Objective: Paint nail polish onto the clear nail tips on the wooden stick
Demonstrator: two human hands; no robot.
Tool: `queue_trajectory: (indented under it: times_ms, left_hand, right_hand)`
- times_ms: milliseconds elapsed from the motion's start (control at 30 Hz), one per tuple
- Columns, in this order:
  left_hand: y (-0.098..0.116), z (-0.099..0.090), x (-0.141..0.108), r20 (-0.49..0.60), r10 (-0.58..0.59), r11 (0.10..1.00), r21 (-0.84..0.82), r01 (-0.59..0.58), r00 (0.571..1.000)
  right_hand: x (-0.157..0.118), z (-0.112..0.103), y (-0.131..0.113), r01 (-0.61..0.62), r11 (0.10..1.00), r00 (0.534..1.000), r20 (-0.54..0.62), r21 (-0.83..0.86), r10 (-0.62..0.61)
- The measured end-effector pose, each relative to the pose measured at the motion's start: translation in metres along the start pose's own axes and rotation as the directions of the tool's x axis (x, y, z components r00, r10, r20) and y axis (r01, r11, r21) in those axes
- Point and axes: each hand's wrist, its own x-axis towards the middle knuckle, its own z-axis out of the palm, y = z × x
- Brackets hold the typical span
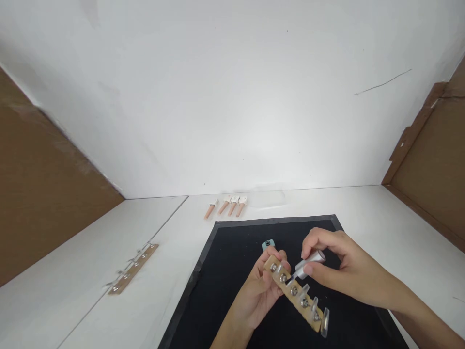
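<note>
My left hand grips the upper end of a wooden strip, which slants down to the right. Along the strip stand several clear nail tips on small metal holders. Between thumb and fingers, my right hand pinches a nail polish brush by its silver cap. The brush's dark bristles are at one of the nail tips near the upper part of the strip; whether they touch it I cannot tell. Just beyond my left hand is a small teal bottle with a dark round opening on top.
A black mat lies under my hands on the white table. Several pinkish bottles with white parts lie behind it. Another strip with nail tips lies at the left. A white wall and brown side panels enclose the table.
</note>
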Motion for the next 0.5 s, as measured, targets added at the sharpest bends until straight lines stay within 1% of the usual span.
queue_trajectory:
  times_ms: [333,500]
  left_hand:
    - [0.0018,0.0048,0.0009,-0.019,-0.010,1.000,0.007,0.010,1.000]
    - [0.0009,0.0038,0.0004,-0.031,-0.006,1.000,0.017,0.007,0.999]
  right_hand:
    - [0.0001,-0.0003,0.0009,0.005,1.000,1.000,0.014,-0.016,-0.005]
    - [0.0010,-0.0004,0.0013,0.001,0.999,1.000,0.016,-0.045,0.000]
